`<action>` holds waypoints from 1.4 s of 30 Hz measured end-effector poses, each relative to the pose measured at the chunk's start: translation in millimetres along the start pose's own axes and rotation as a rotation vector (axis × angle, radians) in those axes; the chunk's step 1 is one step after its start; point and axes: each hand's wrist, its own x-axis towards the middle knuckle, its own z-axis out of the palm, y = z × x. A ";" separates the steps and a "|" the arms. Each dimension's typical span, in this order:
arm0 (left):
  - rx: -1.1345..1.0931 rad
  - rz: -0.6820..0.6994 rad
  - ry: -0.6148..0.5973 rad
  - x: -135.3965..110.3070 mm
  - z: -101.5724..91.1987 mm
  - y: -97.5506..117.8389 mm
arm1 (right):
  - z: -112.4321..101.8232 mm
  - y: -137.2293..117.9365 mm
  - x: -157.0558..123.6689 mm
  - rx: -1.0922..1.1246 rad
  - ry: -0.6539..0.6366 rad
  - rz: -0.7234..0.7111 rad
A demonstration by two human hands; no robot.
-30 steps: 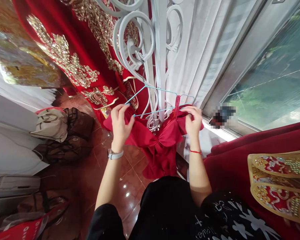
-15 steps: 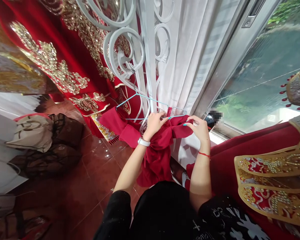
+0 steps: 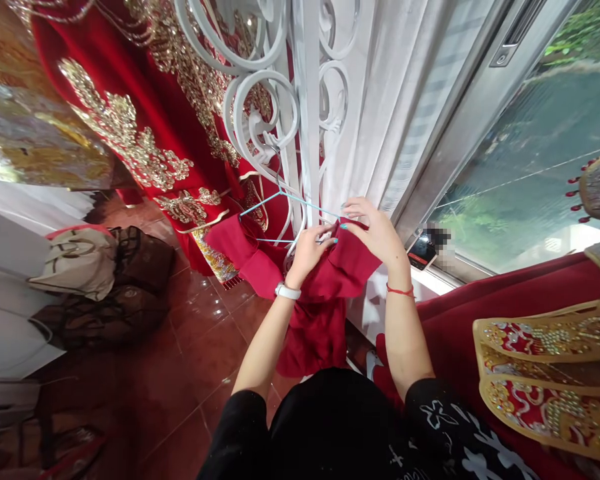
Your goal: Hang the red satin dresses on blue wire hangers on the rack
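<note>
A dark red dress (image 3: 320, 333) with wide ruffled shoulders hangs on a thin light-blue hanger (image 3: 261, 203), whose hook sits on white scrolled ironwork. My left hand (image 3: 310, 248), with a white watch at the wrist, pinches the dress near its neckline. Close beside it, my right hand (image 3: 373, 230), wearing a red string bracelet, grips the right shoulder strap between thumb and fingers by the hanger's end. That ruffle is spread out flat below the fingers. Part of the hanger's right arm is hidden behind the cloth and hand.
White scrolled ironwork (image 3: 305, 120) rises ahead, beside a white curtain (image 3: 380, 100) and a window. Red gowns with gold beading (image 3: 130, 133) hang at left. Bags (image 3: 80, 263) lie on the tiled floor (image 3: 200, 347). A phone (image 3: 424, 250) rests near the sill; an embroidered garment (image 3: 540, 387) is at right.
My right hand has moved left and up from the ruffle's outer edge to the strap by the hanger. The right shoulder now covers the hanger's end. The view has shifted slightly.
</note>
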 end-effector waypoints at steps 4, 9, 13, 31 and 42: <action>0.026 0.085 0.503 -31.7 -41.9 0.5 | -1.2 4.7 -29.0 0.003 0.260 0.104; 0.445 -0.164 0.836 -44.5 -109.1 -13.2 | 45.8 -1.2 -32.8 -0.319 0.162 0.243; 0.591 -0.445 0.603 -39.1 -129.5 -34.9 | 90.7 0.7 -9.7 -0.565 0.199 0.405; 0.845 -0.517 0.386 -54.4 -138.0 -21.8 | 59.5 -1.0 12.0 -0.804 -0.030 0.394; 0.801 -0.665 0.449 -55.8 -180.6 -5.7 | 2.2 42.4 43.5 -0.609 -0.194 0.382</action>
